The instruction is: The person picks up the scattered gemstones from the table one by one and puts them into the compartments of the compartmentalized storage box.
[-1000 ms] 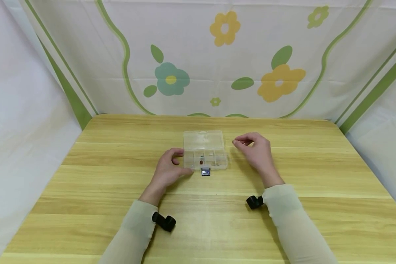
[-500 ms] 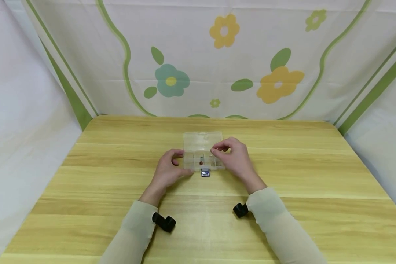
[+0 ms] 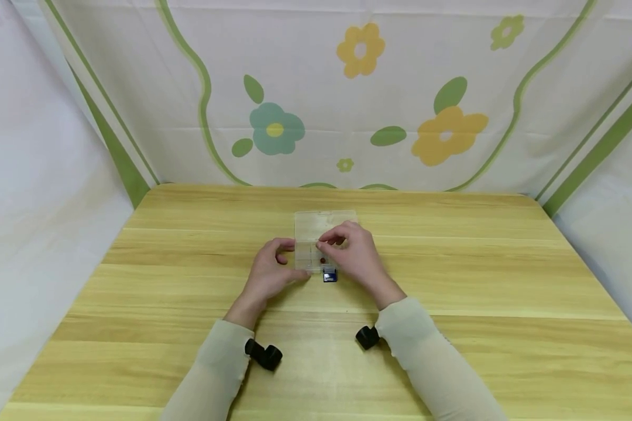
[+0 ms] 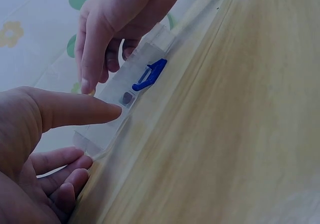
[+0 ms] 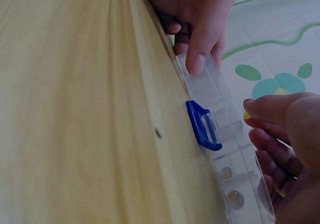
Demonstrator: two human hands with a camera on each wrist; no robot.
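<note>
A clear plastic compartment box (image 3: 302,264) lies on the table with its lid (image 3: 309,225) folded back and its blue latch (image 3: 329,276) facing forward. My left hand (image 3: 268,270) grips the box's left end, thumb along the front and fingers behind. Over the middle compartments, my right hand (image 3: 355,251) pinches a small yellow bead (image 5: 247,115) between thumb and forefinger. One front compartment contains a dark red bead (image 3: 323,261). Pale round beads (image 5: 235,197) sit in compartments toward the right end, which my right hand hides in the head view.
The wooden table (image 3: 163,316) extends around the box on all sides. A white curtain (image 3: 316,88) with printed flowers hangs behind its far edge. Each sleeve carries a black wrist camera (image 3: 367,337).
My right hand has moved left from beside the box, across its right compartments, to over the middle ones. My left hand has kept its hold on the box.
</note>
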